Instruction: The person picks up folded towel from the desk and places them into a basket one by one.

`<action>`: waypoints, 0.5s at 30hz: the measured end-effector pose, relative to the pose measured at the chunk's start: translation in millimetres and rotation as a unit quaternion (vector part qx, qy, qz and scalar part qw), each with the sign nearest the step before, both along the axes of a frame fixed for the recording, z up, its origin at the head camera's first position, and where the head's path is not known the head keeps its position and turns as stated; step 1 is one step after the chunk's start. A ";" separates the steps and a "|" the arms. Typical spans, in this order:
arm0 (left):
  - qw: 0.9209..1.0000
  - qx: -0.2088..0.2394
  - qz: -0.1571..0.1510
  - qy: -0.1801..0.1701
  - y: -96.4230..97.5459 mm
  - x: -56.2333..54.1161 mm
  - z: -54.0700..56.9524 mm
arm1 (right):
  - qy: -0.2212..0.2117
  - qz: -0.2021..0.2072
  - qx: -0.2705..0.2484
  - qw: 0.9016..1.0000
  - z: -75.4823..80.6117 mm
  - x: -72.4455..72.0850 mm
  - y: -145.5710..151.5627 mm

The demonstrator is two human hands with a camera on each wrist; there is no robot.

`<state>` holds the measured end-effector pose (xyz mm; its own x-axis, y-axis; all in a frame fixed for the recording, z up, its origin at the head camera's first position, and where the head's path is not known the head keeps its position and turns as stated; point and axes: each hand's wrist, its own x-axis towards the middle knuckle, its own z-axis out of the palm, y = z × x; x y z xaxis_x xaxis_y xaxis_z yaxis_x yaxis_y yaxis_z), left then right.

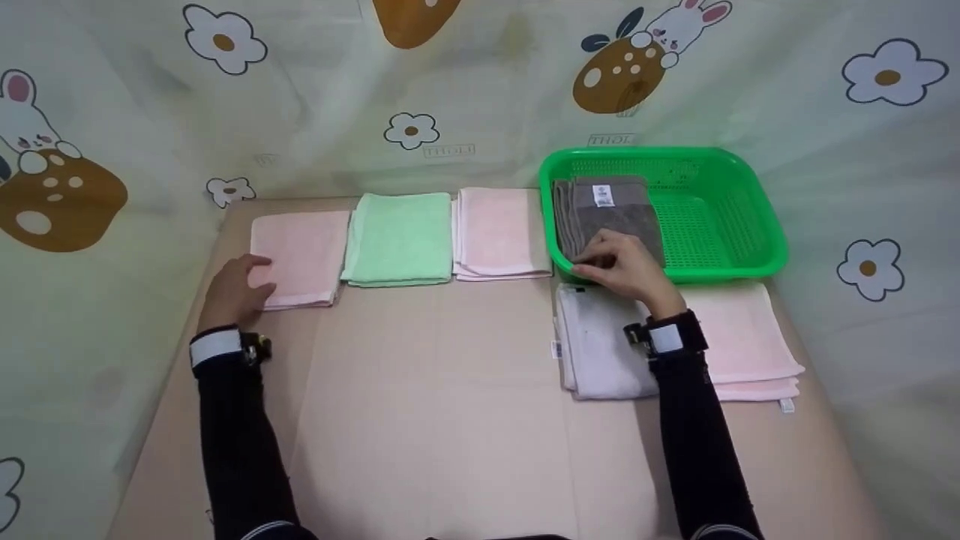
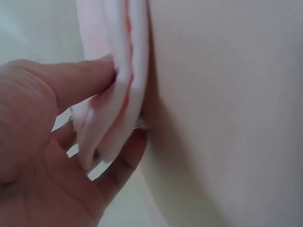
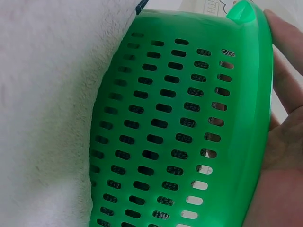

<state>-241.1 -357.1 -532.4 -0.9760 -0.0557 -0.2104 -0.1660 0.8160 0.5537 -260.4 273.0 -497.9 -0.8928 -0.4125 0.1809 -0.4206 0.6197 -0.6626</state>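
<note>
In the head view, my left hand (image 1: 234, 292) is at the left edge of a folded pink towel (image 1: 304, 251). The left wrist view shows thumb and fingers (image 2: 130, 153) on opposite sides of the towel's layered edge (image 2: 118, 85), pinching it. My right hand (image 1: 628, 271) is over the near left rim of a green plastic basket (image 1: 750, 217), beside a folded grey towel (image 1: 611, 217) inside it. From the right wrist, its loosely bent fingers (image 3: 288, 80) show beyond the basket rim; their tips are partly hidden.
A folded green towel (image 1: 401, 240) and another pink towel (image 1: 502, 232) lie in a row left of the basket. In front of the basket are a folded white towel (image 1: 600, 352) and a larger pink one (image 1: 739, 345). A patterned curtain (image 1: 495, 90) hangs behind the table (image 1: 442, 405).
</note>
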 end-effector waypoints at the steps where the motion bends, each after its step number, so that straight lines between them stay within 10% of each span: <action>1: 1.000 -0.002 -0.005 -0.006 -1.8 5.3 0.4 | -0.001 -0.001 0.001 1.000 0.0 -0.1 0.1; 15: 0.995 0.000 -0.043 -0.090 -10.0 97.3 11.6 | -0.014 -0.002 0.004 1.000 0.0 -0.9 -0.3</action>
